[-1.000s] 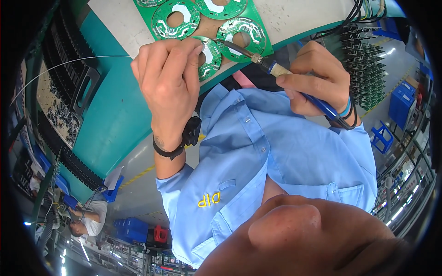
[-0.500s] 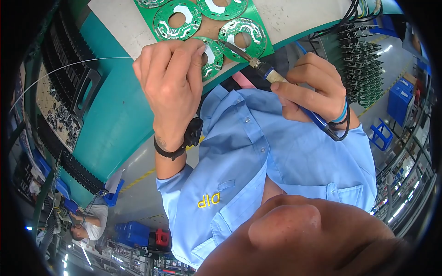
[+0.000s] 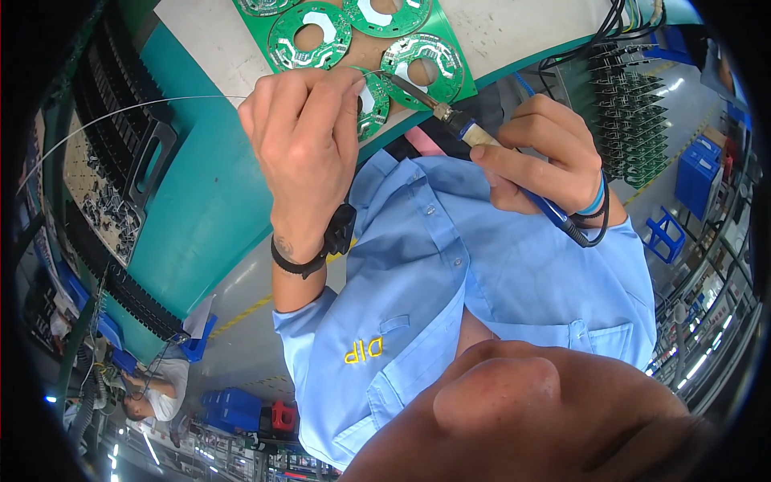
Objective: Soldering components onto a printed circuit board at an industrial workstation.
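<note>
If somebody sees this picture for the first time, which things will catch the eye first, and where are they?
The green circuit panel with round boards lies at the top, on a pale table. Just below it, the right hand holds a soldering iron with its tip on one board, while the left hand pinches a thin wire arcing leftward. A blue shirt fills the middle.

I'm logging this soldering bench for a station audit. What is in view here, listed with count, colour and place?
Circuit board panel: one, green with round ring-shaped boards, top centre on the bench.
Soldering iron: one, blue handle, tip at a ring board.
Solder wire: one thin strand, silvery, arcing left from the left hand.
Component tray: one, black, left.
Stool: one, blue, right on the floor.
Shirt: one, light blue, centre.
Wrist strap: one, black, left wrist.
Left hand: pinching the wire.
Right hand: gripping the iron.
</note>
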`<state>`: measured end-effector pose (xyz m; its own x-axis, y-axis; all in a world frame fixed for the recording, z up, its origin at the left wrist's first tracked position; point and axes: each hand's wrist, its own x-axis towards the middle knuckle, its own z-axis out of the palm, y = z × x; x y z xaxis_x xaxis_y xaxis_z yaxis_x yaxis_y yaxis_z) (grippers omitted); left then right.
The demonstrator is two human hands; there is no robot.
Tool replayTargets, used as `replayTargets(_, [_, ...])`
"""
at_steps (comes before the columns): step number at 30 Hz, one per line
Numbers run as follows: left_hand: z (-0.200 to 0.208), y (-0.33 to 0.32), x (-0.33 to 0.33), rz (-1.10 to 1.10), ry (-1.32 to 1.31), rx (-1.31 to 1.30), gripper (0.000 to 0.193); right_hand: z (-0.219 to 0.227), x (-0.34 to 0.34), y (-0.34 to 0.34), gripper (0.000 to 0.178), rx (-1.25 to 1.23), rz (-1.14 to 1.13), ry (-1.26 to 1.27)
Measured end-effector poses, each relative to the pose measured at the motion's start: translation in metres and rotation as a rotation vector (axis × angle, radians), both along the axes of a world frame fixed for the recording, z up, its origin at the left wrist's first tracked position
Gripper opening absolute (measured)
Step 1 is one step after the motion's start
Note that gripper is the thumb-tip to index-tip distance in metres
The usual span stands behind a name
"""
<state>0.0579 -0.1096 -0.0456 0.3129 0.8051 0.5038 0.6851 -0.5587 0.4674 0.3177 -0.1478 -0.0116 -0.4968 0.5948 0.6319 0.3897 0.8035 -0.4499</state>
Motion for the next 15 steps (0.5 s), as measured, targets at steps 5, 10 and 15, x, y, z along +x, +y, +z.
replayTargets(5, [0.003, -0.001, 0.0, 0.014, -0.01, 0.007, 0.015, -0.001, 0.001, -0.001, 0.044, 0.01, -0.002, -0.003])
replayTargets(10, [0.008, -0.002, -0.003, 0.032, -0.033, -0.003, 0.012, 0.002, 0.008, -0.006, 0.035, -0.087, 0.051, -0.028])
replayTargets(15, [0.008, -0.006, -0.004, 0.072, -0.146, -0.16, 0.011, 0.001, 0.011, -0.006, 0.034, -0.096, 0.042, 0.001])
